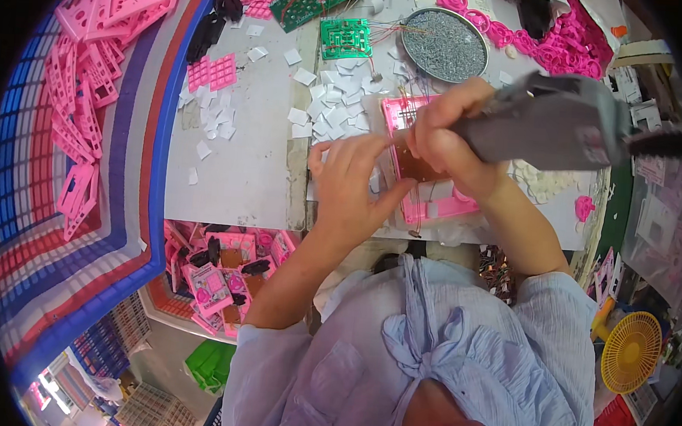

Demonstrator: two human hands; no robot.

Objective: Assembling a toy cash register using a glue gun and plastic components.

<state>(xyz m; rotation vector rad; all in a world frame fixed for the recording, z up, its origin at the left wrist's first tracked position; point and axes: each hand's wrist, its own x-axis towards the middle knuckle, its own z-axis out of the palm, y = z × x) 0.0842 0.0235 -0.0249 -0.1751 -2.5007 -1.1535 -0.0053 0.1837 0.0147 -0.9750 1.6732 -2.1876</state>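
My right hand (458, 146) is wrapped round a grey electric screwdriver (545, 124), whose body points out to the right. The tool's tip is hidden by my fingers, over a pink plastic casing (457, 208). A brown circuit board (415, 167) lies in the casing, with thin wires at its near end. My left hand (352, 184) is at the left side of the casing, fingers stretched and spread. Its index finger reaches the board's left edge beside my right hand, and its thumb lies near the board's lower edge.
Behind the casing stands a round dish (402, 51) of small metal screws. White square pieces (336, 107), a green circuit board (346, 39) and pink keypads (211, 71) lie leftward. A blue-rimmed crate (160, 147) holds pink panels. Below the table edge are pink assembled units (211, 287); a yellow fan (631, 352) stands right.
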